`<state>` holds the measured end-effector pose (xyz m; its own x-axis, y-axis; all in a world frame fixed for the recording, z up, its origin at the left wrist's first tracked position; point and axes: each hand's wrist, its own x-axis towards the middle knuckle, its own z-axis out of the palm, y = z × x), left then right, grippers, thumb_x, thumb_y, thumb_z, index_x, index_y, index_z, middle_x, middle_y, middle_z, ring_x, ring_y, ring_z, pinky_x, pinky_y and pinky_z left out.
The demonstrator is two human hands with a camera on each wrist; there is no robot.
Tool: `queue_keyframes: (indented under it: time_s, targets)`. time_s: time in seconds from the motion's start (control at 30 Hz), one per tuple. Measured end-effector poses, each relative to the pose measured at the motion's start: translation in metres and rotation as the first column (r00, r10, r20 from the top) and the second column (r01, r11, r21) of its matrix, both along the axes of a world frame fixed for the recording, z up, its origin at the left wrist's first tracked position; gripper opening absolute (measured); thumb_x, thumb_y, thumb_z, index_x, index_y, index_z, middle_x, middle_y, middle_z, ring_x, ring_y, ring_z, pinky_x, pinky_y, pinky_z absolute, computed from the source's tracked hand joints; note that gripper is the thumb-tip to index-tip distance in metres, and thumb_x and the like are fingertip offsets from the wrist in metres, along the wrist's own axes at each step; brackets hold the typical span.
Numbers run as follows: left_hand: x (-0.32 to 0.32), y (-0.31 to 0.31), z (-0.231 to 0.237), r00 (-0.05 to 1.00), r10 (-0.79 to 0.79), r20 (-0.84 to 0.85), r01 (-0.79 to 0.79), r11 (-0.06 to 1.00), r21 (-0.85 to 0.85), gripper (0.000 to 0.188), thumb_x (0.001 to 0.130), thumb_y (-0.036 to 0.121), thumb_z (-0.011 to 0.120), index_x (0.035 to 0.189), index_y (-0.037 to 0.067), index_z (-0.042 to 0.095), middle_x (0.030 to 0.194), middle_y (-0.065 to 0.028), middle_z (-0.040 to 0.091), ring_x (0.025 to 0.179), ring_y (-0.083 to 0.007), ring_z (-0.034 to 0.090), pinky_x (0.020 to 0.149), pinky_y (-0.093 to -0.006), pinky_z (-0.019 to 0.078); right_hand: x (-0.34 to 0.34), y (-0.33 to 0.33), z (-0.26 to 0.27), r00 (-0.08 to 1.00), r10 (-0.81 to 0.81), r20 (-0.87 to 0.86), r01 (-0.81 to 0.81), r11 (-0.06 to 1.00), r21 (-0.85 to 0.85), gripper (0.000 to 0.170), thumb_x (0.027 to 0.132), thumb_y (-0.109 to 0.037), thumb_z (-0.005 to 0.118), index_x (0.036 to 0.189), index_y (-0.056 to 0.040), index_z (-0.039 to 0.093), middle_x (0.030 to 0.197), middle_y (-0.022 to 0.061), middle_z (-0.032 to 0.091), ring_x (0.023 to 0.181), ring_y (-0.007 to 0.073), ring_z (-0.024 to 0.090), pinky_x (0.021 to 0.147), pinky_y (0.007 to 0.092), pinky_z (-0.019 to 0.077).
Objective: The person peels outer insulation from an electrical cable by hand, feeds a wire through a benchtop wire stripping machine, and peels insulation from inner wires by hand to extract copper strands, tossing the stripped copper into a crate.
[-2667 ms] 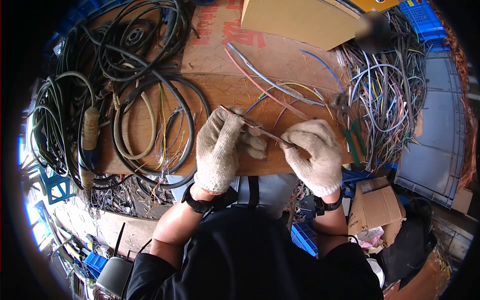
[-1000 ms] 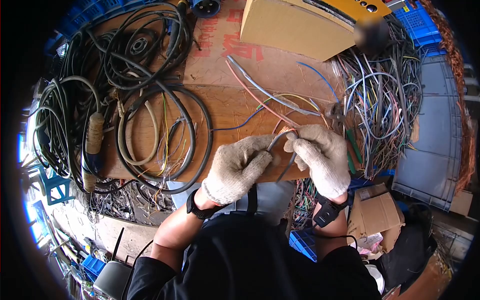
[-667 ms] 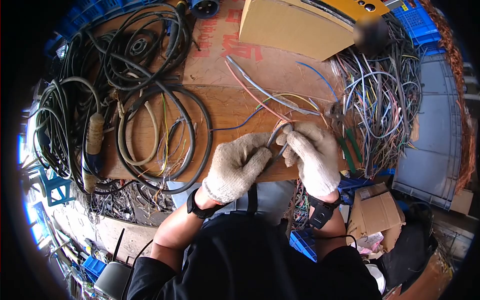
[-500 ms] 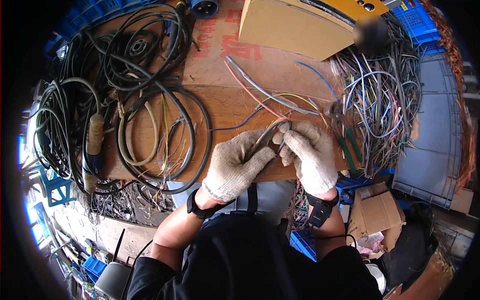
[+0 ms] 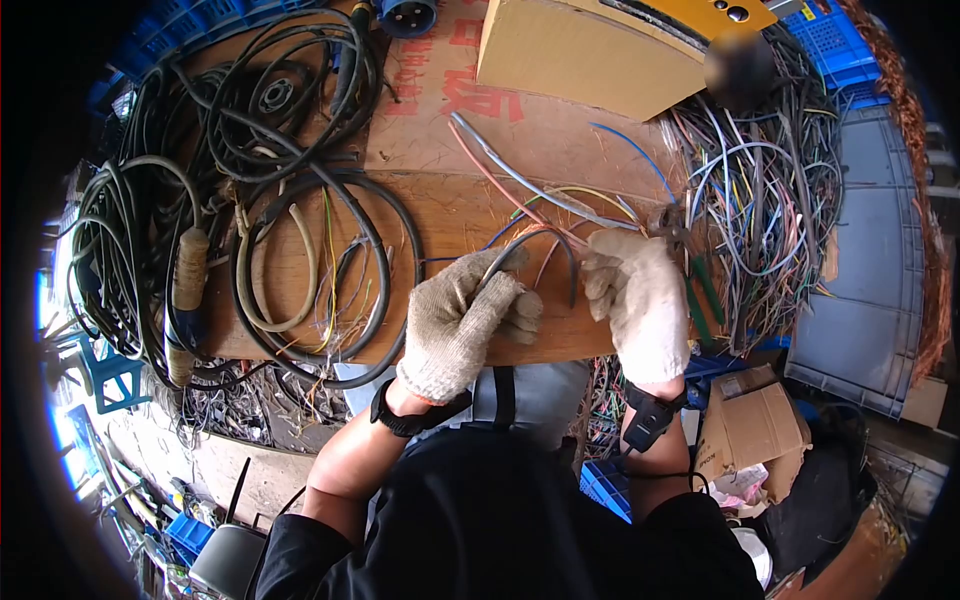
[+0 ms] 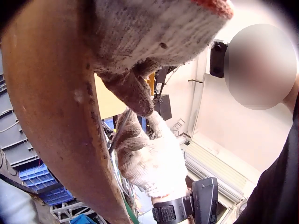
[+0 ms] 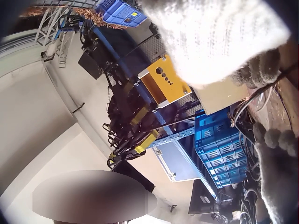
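Note:
In the head view my gloved left hand (image 5: 450,325) pinches a dark insulated wire (image 5: 572,275) between thumb and fingers. The wire arches up from that grip, and its free end bends down over the wooden tabletop (image 5: 545,345). My gloved right hand (image 5: 640,300) is apart from the wire, its fingers loosely bent and holding nothing visible. Just right of it lie pliers with green handles (image 5: 708,298). Behind the hands are a pink wire (image 5: 482,170) and a grey-blue wire (image 5: 500,160). In the left wrist view the right glove (image 6: 156,156) shows beyond the left thumb.
Coiled black cables (image 5: 375,260) cover the table's left side. A heap of mixed wires (image 5: 770,190) lies at the right, beside a grey plastic panel (image 5: 880,240). A tan box (image 5: 590,55) stands at the back. An open cardboard carton (image 5: 750,420) sits below right.
Both hands first held the wire stretched out, then bent it between them. My right hand has now let go and moved right; my left hand still holds the bent wire, shifted slightly left.

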<state>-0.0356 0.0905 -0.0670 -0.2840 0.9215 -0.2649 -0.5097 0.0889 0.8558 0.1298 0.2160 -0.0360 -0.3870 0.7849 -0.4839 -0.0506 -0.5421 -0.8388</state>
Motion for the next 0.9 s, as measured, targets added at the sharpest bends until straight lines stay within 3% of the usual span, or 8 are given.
queue_keyframes:
  time_s: [0.07,0.27,0.33,0.4,0.53,0.63,0.73,0.9]
  targets:
    - [0.001,-0.001,-0.004,0.999,0.036,0.035,-0.037,0.999,0.031,0.031,0.103,0.012,0.056,0.129,-0.006,0.058,0.086,-0.0099,0.072,0.074,-0.0140,0.068,0.069,-0.0276,0.0566,0.010,0.000,-0.012,0.992,0.025,-0.127,-0.005,0.989,0.150,0.041,0.095,-0.036,0.064,0.110,0.0013,0.070,0.098,0.0116,0.072,0.075,0.0158,0.065,0.061,0.0273,0.0493]
    - [0.001,-0.002,-0.004,0.996,0.034,0.083,-0.036,0.999,0.024,0.031,0.104,0.013,0.056,0.129,-0.006,0.058,0.086,-0.0110,0.072,0.074,-0.0148,0.069,0.069,-0.0283,0.0571,0.010,-0.008,-0.006,0.975,0.020,0.223,-0.115,0.899,0.423,0.031,0.089,-0.021,0.073,0.110,0.0017,0.069,0.108,0.0121,0.070,0.094,0.0222,0.067,0.086,0.0338,0.0522]
    - [0.001,-0.003,-0.005,0.995,0.032,0.091,-0.036,0.998,0.042,0.030,0.104,0.013,0.055,0.128,-0.006,0.058,0.087,-0.0111,0.072,0.074,-0.0149,0.069,0.069,-0.0284,0.0571,0.008,-0.002,-0.010,0.864,-0.140,0.484,-0.375,0.462,0.803,0.029,0.086,-0.012,0.075,0.111,-0.0002,0.069,0.115,0.0136,0.068,0.108,0.0255,0.065,0.093,0.0369,0.0509]
    - [0.000,-0.004,-0.007,0.995,0.033,0.097,-0.039,0.997,0.060,0.030,0.105,0.013,0.055,0.128,-0.006,0.058,0.087,-0.0112,0.072,0.074,-0.0150,0.069,0.069,-0.0284,0.0571,0.009,0.000,-0.008,0.833,-0.183,0.522,-0.423,0.398,0.814,0.029,0.085,-0.012,0.076,0.112,-0.0030,0.070,0.119,0.0152,0.066,0.112,0.0277,0.063,0.096,0.0394,0.0495]
    - [-0.001,-0.006,-0.010,0.993,0.019,0.116,-0.030,0.995,0.100,0.031,0.103,0.012,0.057,0.128,-0.006,0.058,0.087,-0.0112,0.072,0.074,-0.0151,0.069,0.070,-0.0288,0.0570,0.009,0.002,-0.002,0.915,-0.105,0.389,-0.246,0.619,0.746,0.036,0.083,-0.016,0.077,0.115,-0.0024,0.069,0.120,0.0157,0.067,0.113,0.0302,0.063,0.101,0.0401,0.0468]
    - [-0.002,-0.009,-0.012,0.996,-0.017,0.093,0.003,0.989,0.149,0.032,0.103,0.013,0.058,0.127,-0.007,0.058,0.087,-0.0109,0.072,0.075,-0.0149,0.068,0.071,-0.0290,0.0566,0.006,0.008,0.004,0.856,0.156,0.492,-0.508,0.420,0.752,0.050,0.078,-0.027,0.081,0.121,-0.0043,0.068,0.124,0.0167,0.065,0.117,0.0321,0.062,0.106,0.0419,0.0449]
    - [-0.003,-0.011,-0.012,0.997,-0.056,0.059,0.046,0.986,0.162,0.032,0.103,0.014,0.057,0.126,-0.007,0.059,0.087,-0.0102,0.072,0.074,-0.0146,0.068,0.070,-0.0286,0.0557,-0.008,0.002,0.009,0.780,0.041,0.625,-0.620,0.193,0.761,0.037,0.080,-0.018,0.080,0.113,-0.0041,0.069,0.117,0.0148,0.068,0.110,0.0323,0.063,0.100,0.0427,0.0481]
    - [-0.002,-0.010,-0.017,0.991,-0.005,0.137,-0.021,0.982,0.186,0.033,0.102,0.013,0.058,0.129,-0.007,0.057,0.087,-0.0096,0.071,0.076,-0.0141,0.067,0.074,-0.0294,0.0553,-0.001,0.004,0.003,0.799,0.147,0.583,-0.595,0.334,0.732,0.016,0.083,-0.008,0.076,0.098,-0.0028,0.071,0.098,0.0118,0.071,0.094,0.0285,0.068,0.084,0.0394,0.0527]
